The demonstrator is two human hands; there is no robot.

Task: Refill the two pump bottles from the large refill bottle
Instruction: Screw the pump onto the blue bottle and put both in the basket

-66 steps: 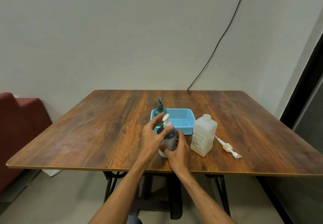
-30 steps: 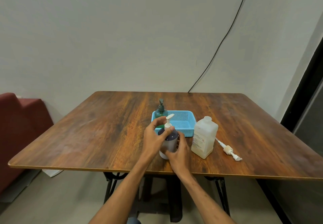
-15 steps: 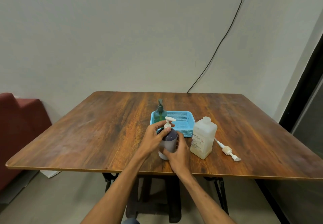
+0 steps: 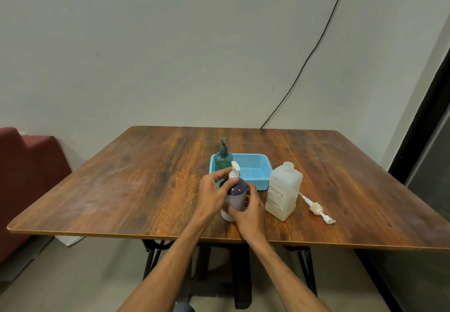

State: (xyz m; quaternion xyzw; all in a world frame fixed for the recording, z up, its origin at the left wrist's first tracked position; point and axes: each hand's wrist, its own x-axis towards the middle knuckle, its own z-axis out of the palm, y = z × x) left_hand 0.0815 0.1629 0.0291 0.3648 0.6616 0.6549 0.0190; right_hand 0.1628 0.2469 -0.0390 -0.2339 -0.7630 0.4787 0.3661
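Observation:
A grey-purple pump bottle [image 4: 235, 197] with a white pump head stands on the wooden table [image 4: 121, 189] near its front edge. My left hand [image 4: 214, 193] pinches the collar of its pump. My right hand [image 4: 250, 210] grips the bottle's lower body from the right. A green pump bottle [image 4: 223, 158] stands in the left end of a blue basket [image 4: 253, 170] just behind. To the right stands the large translucent refill bottle [image 4: 283, 191], uncapped. Its white pump [image 4: 316, 208] lies on the table to its right.
A black cable [image 4: 314, 51] runs down the wall to the table's back edge. A dark red seat [image 4: 26, 180] sits left of the table. A dark door frame [image 4: 428, 121] is at the right.
The white pump head has turned from frame to frame, pointing up-right, then right, now up-left. My left fingers have closed in on the pump's collar. My right hand has stayed on the bottle.

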